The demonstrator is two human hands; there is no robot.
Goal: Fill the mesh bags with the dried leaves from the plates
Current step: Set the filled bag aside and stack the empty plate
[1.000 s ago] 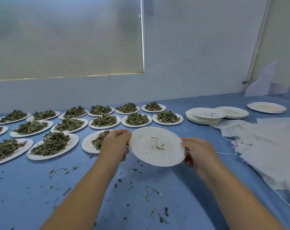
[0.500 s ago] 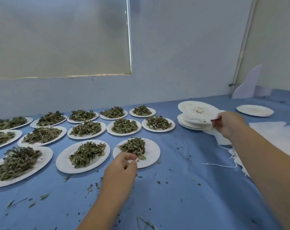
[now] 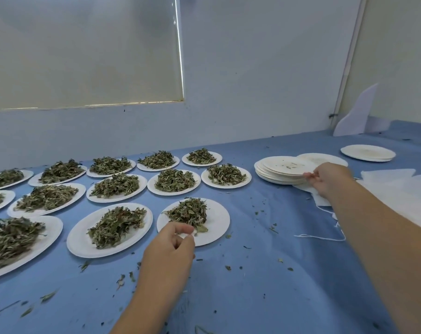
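- Left hand [image 3: 171, 247]: thumb and forefinger are curled over the near rim of the near plate [image 3: 219, 220] and appear to pinch it. The plate lies flat on the blue cloth [image 3: 253, 297].
- Right hand [image 3: 327, 179]: the fingertips [image 3: 309, 175] sit at the right edge of the stack of empty plates [image 3: 281, 168], far right. Whether they pinch the top plate or only touch it cannot be determined.
- Load: the dried leaves [image 3: 187, 212] form a loose heap on the left and centre of the near plate. Its right side is bare.
- Handling, plate: it looks like a thin disposable type, so judge it light and flexible. A one-point rim pinch is likely to let it sag. Support it from below or at two opposite rim points before tilting.
- Handling, leaves: dry, very light and brittle, with no cohesion. Expect them to slide as a mass when the plate tilts and to scatter if jolted. The leaf scraps [image 3: 122, 278] on the cloth confirm that spillage occurs.
- Receiving item: the mesh bags [image 3: 397, 186] lie in a flat white pile at the right, just beyond the right hand, with a drawstring [image 3: 320, 237] trailing onto the cloth. Judge them limp, so the mouth must be held open while pouring.
- Remaining stock: the filled plates [image 3: 118, 186] stand in rows to the left and far side of the near plate, apart from one another. Most of the task appears outstanding.
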